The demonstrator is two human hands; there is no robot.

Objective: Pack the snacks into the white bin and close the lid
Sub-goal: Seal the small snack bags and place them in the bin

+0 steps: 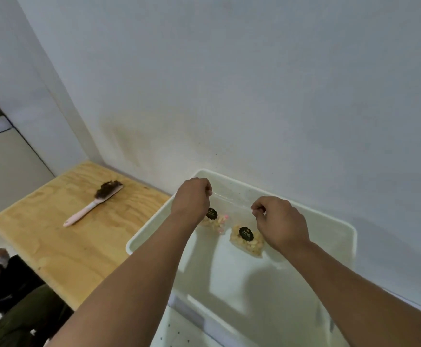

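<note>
Over the open white bin (349,236), both hands pinch the top edge of clear snack bags: the left hand (192,199) holds the far bag (215,220), the right hand (280,221) the nearer bag (248,240). Both bags hang straight below the fingers, crinkly film with pale lumpy pieces and black round labels, above the smooth plastic floor.

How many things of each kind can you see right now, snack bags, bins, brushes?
Snack bags: 2, one under the left hand at, one under the right hand at, both over the open bin
White bin: 1
Pink-handled brush on the wooden table: 1
Total: 4
</note>
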